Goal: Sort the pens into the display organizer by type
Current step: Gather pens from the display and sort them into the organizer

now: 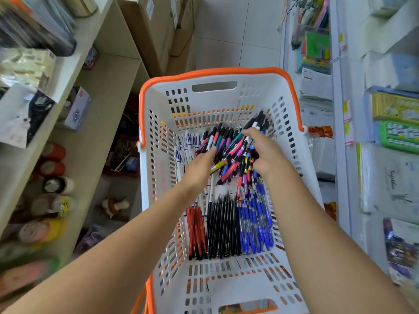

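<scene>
A white plastic basket [156, 223] with an orange rim holds many pens. Near me lie rows of red-and-black pens [196, 234], black pens [223, 230] and blue pens [255, 225]. White pens [184, 147] lie at the far left. A loose heap of multicoloured pens [231, 152] fills the far middle. My left hand [200, 168] reaches into the heap from the left, its fingertips among the pens. My right hand [264, 151] grips a bunch of the multicoloured pens from the right side of the heap.
Beige shelves [97, 114] with tape rolls and boxes stand on the left. White shelves [340, 132] with notebooks and stationery line the right. Cardboard boxes [158, 30] stand on the tiled floor beyond the basket.
</scene>
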